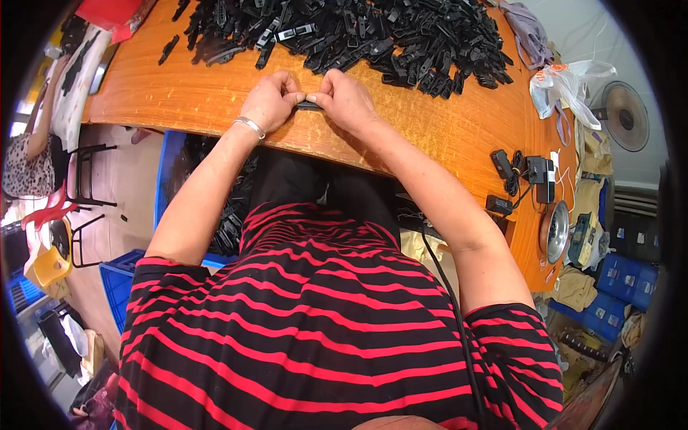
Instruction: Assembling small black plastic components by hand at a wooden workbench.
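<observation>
Two hands meet near the front edge of the orange table (179, 93), with bare wood on either side of them. Left hand (271, 100) and right hand (347, 100) both pinch a small black plastic part (309, 105), mostly hidden by the fingertips. Behind them lies a heap of black plastic parts (358, 36), cut off at the top.

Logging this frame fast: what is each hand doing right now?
Left hand: closed, fingers pinching one end of the small black plastic piece.
Right hand: closed, pinching its other end.
</observation>
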Motion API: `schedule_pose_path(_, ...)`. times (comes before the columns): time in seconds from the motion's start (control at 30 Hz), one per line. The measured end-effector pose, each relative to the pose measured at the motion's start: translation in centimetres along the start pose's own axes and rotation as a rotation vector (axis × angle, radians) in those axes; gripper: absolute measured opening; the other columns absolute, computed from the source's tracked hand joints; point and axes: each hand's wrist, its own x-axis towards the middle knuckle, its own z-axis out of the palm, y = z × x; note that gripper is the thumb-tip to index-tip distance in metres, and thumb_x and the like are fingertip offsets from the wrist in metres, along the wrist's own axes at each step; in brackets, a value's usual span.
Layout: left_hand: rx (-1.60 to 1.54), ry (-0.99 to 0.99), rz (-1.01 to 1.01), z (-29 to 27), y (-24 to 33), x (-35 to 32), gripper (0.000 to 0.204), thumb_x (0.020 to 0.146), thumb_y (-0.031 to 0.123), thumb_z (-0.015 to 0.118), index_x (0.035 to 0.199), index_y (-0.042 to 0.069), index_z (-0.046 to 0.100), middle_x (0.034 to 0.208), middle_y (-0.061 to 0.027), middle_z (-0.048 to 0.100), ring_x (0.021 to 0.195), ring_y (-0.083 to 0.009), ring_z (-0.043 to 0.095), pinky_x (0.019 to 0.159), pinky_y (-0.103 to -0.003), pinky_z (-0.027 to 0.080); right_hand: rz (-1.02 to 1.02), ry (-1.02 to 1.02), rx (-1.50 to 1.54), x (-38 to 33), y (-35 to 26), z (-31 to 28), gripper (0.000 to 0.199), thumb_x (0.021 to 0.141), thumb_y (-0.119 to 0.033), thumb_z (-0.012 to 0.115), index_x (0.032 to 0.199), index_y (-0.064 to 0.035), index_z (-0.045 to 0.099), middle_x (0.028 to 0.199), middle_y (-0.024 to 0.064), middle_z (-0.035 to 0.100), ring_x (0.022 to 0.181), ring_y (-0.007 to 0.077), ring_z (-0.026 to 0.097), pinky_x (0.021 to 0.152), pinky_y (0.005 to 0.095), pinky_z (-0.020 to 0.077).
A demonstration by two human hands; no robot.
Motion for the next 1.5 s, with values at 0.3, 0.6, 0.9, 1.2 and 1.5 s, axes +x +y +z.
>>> schedule_pose_path(0.3, 0.015, -0.105, -0.005, -6.3, -4.0, -6.9, 0.017, 0.079, 0.013, 0.07, 0.075, 0.003, 0.056, 0.064, -0.0014, 0.053, 0.062, -0.0105, 0.047, 0.06, -0.028, 0.042, -0.168, 0.021, 0.008, -2.2, 1.4, -0.5, 0.024, 0.076, -0.028, 0.071, 0.079, -0.0064, 0.061, 0.079, 0.0098, 0.062, 0.074, 0.0276, 0.062, 0.065, 0.0387, 0.0481)
schedule_pose_path(0.6, 0.073, 0.301, 0.05, -7.5, -5.3, -2.3, 0.021, 0.084, 0.016, 0.067, 0.095, -0.001, 0.061, 0.08, -0.0076, 0.066, 0.074, -0.0136, 0.062, 0.069, -0.028, 0.049, -0.4, 0.235, -0.413, 3.1, 3.1, -3.1, 0.024, 0.076, -0.011, 0.07, 0.098, -0.0108, 0.06, 0.102, 0.0061, 0.055, 0.078, 0.0296, 0.062, 0.068, 0.0392, 0.0524)
schedule_pose_path(0.9, 0.251, 0.487, 0.03, -2.2, -2.8, 5.6, 0.029, 0.076, 0.019, 0.072, 0.096, 0.003, 0.06, 0.089, -0.0138, 0.066, 0.083, -0.0299, 0.063, 0.074, -0.037, 0.05, -0.456, 0.103, -0.354, 2.6, 2.1, -3.6, 0.027, 0.074, -0.016, 0.072, 0.091, -0.0088, 0.052, 0.09, 0.0096, 0.055, 0.075, 0.0327, 0.06, 0.062, 0.0411, 0.049)
schedule_pose_path(1.2, 0.135, 0.438, 0.012, -2.8, -2.5, 3.0, 0.025, 0.077, 0.014, 0.071, 0.099, 0.005, 0.062, 0.086, -0.0134, 0.066, 0.077, -0.0275, 0.064, 0.071, -0.035, 0.05, -0.489, -0.026, -0.225, -1.4, -0.5, 0.5, 0.025, 0.074, -0.019, 0.07, 0.089, -0.0089, 0.052, 0.086, 0.0102, 0.056, 0.074, 0.0325, 0.06, 0.062, 0.0418, 0.0484)
schedule_pose_path(1.5, -1.303, 0.011, -0.159, -2.1, -2.3, -1.6, 0.024, 0.085, -0.003, 0.06, 0.109, -0.002, 0.057, 0.089, -0.0068, 0.064, 0.076, -0.0133, 0.063, 0.069, -0.022, 0.052, -0.175, -0.077, 0.308, -1.1, -2.4, 0.3, 0.026, 0.089, -0.023, 0.059, 0.104, -0.002, 0.054, 0.087, 0.011, 0.063, 0.063, 0.0193, 0.062, 0.053, 0.0322, 0.0492)
